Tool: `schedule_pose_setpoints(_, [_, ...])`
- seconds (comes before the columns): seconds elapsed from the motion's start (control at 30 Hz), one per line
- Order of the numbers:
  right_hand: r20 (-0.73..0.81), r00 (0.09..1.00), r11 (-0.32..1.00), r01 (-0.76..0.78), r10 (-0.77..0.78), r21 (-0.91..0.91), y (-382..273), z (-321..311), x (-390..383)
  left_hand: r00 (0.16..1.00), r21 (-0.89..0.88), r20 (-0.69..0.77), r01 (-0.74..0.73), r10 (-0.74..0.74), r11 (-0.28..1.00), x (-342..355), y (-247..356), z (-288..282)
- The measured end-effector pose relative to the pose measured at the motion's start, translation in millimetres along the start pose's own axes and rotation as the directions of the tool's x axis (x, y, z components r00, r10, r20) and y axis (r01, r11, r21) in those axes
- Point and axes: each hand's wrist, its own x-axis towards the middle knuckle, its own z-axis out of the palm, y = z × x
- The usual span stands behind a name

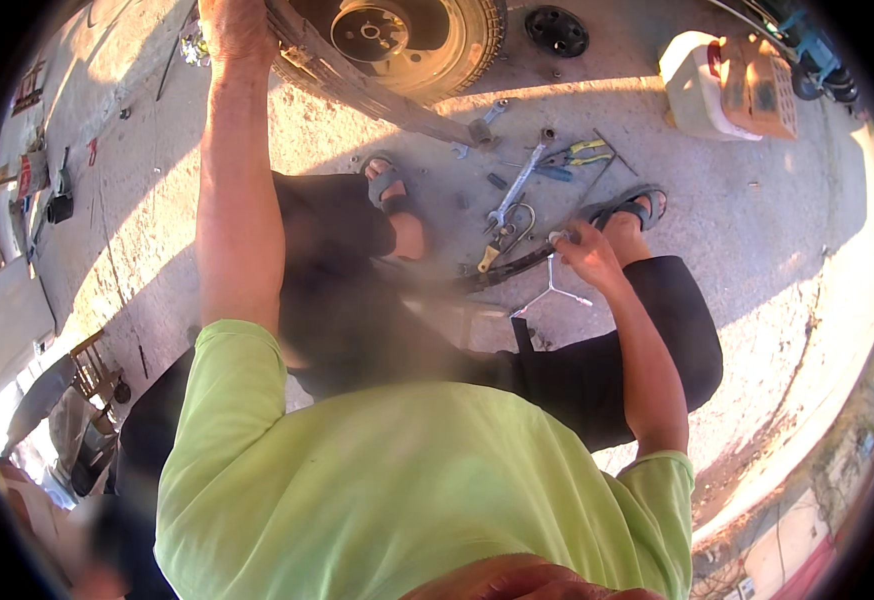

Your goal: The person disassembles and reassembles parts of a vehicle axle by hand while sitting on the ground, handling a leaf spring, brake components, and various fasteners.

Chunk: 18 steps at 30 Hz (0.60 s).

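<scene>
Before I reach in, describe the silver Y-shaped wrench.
Find the black-trousered right knee. Left of it, below the bare right hand, is the silver Y-shaped wrench. Its three arms set it apart from the straight silver wrench farther up.

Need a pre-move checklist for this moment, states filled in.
1. Left hand grip secure: cannot tell, cut off by the top edge, beside the long curved bar.
2. Right hand grip secure: cannot tell, fingers near the end of the dark curved strip, contact too small to judge.
3. Floor between the feet free of tools: not ok, a wrench lies there.
4. Feet protected: not ok, open-toed sandals.
5. White crate away from both hands: ok, off to the right.
</scene>
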Motion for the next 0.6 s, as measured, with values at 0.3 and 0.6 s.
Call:
schedule_pose_setpoints(0.3, [-0.178,0.982,0.988,-0.094,0.071,-0.123,91.7,74.0,104.2,0.970,0.454,0.042,-0.233,0.240,0.860,-39.1,3.0,53.8])
schedule_pose_setpoints(0.6, [-0.151,0.962,0.971,-0.236,0.227,-0.044,118.4,79.4,139.7,0.958,0.531,-0.010,-0.237,0.286,0.814,-39.7,-2.0,61.1])
